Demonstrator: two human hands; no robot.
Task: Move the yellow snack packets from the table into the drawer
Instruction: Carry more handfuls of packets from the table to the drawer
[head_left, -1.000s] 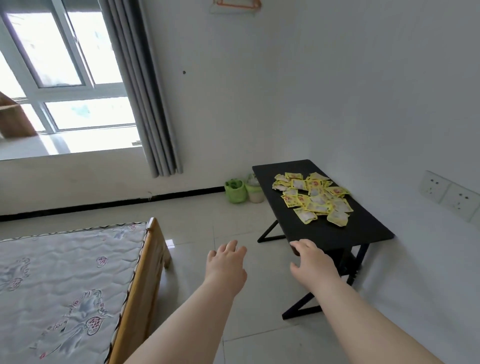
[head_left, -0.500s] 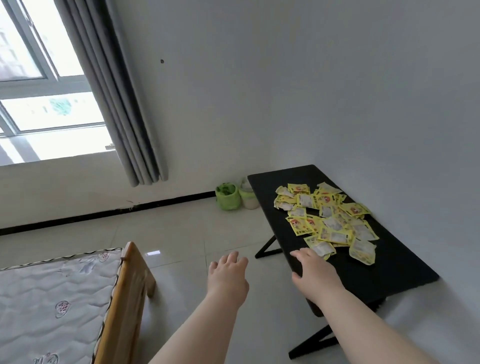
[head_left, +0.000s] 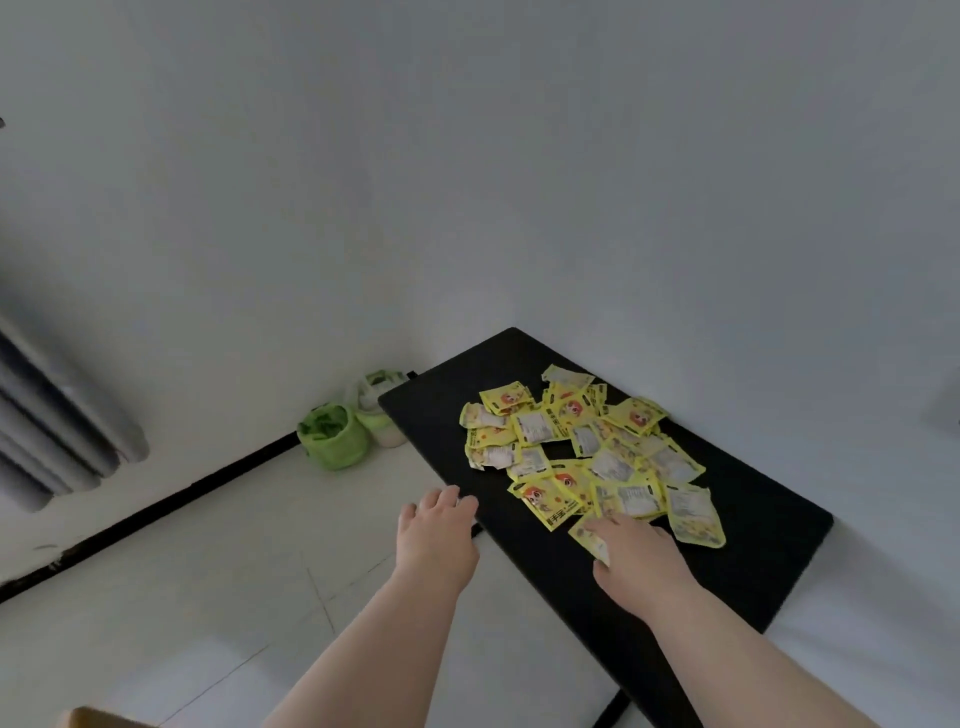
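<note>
Several yellow snack packets (head_left: 582, 452) lie in a loose pile on the black table (head_left: 753, 545), which stands against the wall. My right hand (head_left: 641, 564) rests palm down on the nearest packet (head_left: 584, 532) at the pile's front edge. Its fingers are spread over the packet, which still lies on the tabletop. My left hand (head_left: 436, 535) hovers open at the table's left edge, fingertips just over the rim, holding nothing. No drawer is in view.
A green bag (head_left: 332, 436) and a pale bag (head_left: 379, 410) sit on the tiled floor at the table's far left corner. A grey curtain (head_left: 52, 415) hangs at the left. A wooden bed corner (head_left: 93, 719) shows at the bottom left.
I have moved closer to the table and the view has swung right. My right hand went from the table's front edge onto the nearest packet. My left hand reached the table's left edge.
</note>
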